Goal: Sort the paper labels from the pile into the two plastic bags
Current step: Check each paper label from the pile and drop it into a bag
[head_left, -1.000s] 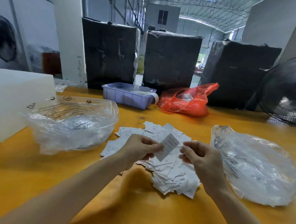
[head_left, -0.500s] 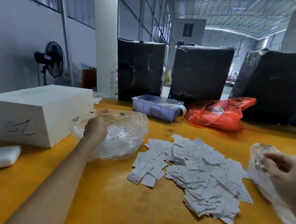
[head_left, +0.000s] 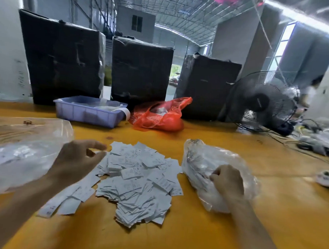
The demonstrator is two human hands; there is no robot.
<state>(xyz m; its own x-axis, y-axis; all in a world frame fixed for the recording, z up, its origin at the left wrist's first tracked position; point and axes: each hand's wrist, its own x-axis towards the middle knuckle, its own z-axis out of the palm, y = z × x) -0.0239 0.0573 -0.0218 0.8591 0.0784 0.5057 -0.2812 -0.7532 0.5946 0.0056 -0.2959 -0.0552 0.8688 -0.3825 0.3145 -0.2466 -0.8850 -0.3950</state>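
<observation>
Pile of paper labels [head_left: 137, 181] at centre frame, spread loose on the yellow table [head_left: 193, 233] — white slips overlapping, a few strays trailing toward lower left.

Left hand [head_left: 76, 158] at the pile's upper-left edge, just over the slips. Fingers loosely curved, thumb and forefinger apart with a visible gap. Nothing seen held. Forearm crossing the lower-left slips; cannot tell whether touching them.

Right hand [head_left: 228, 179] right of the pile, clear of it, resting on the right plastic bag [head_left: 201, 159]. Fingers curled into the film at the bag's near side; looks like a pinch on the plastic, though fingertips partly hidden. Cannot tell if a label is also between them.

Right plastic bag just beside the pile's right edge, lumpy, white slips showing through. Left plastic bag [head_left: 26, 149] at left-centre frame, clear, puffed up, some slips inside, its near side just behind the left hand.

Further back, upper-centre: blue plastic bin [head_left: 87, 112] with a strip of white tape hanging off its right end, red plastic bag [head_left: 160, 115] just right of it. Behind those — three dark wrapped boxes [head_left: 141, 71] in a row along the table's far edge. Black fan [head_left: 261, 103] at right-centre, tilted, standing on the table. Cables and blurred clutter at far right edge.
</observation>
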